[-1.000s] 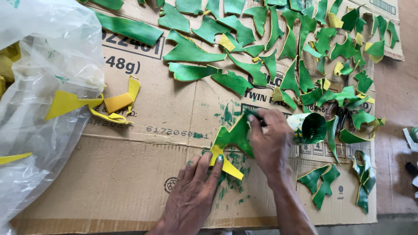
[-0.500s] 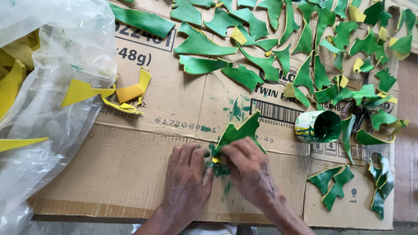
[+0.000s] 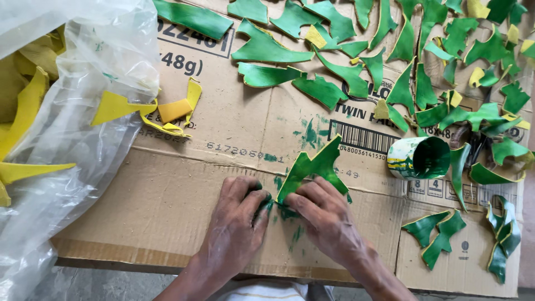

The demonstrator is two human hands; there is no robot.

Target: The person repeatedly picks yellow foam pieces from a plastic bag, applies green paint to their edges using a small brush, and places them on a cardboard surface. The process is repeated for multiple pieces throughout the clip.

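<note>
Green cut-out leaf piece (image 3: 312,167), glossy w/ pale yellowish edge, jagged multi-point shape, tips aiming up & right. It lies flat on the brown cardboard sheet (image 3: 167,212), approx centre of view, just below the printed barcode. Lower end is pinned under fingertips of left hand (image 3: 237,223) & right hand (image 3: 323,217), which meet at its base.

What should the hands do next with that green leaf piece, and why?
Probably lift the green leaf piece and set it with the other green pieces above. Both the left hand and the right hand press its lower end on the cardboard, and painted pieces lie spread there.
</note>
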